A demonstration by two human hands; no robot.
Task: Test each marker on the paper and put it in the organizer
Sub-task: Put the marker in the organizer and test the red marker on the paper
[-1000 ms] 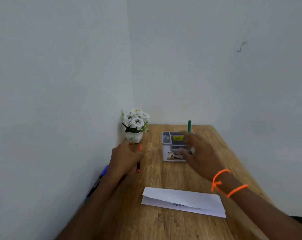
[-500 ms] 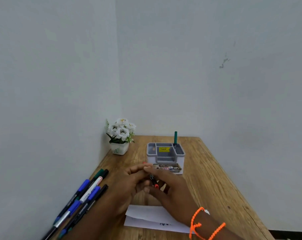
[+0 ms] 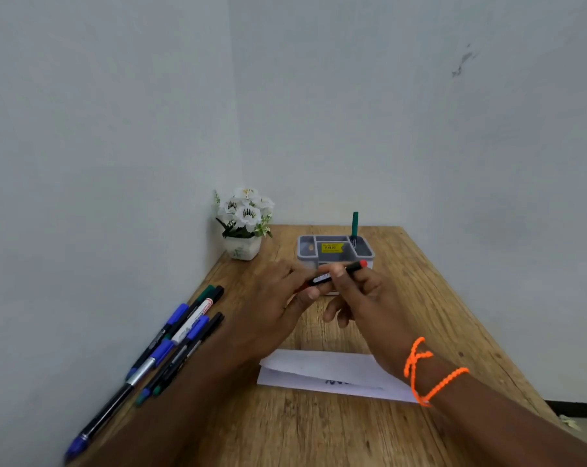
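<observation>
Above the table [image 3: 420, 298], red marker [image 3: 322, 278] crosswise, red end rightward, fingers of both hands [image 3: 268, 308] [image 3: 369, 298] clamped on it.

Head view – looks forward and down, seemingly close, over the table [image 3: 319, 429].

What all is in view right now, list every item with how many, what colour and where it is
red marker: one, black barrel with red end, held in both hands above the table
green marker: one, upright in the organizer's back right compartment
organizer: one, grey, far middle of the table, yellow sticker inside
loose markers: several, blue, black, green and one white, along the table's left edge
paper: one, white, folded, dark scribble on it, near middle of the table
flower pot: one, white with white flowers, far left corner
table: one, wooden
left hand: grips the marker
right hand: pinches the marker, orange cord on the wrist
</observation>
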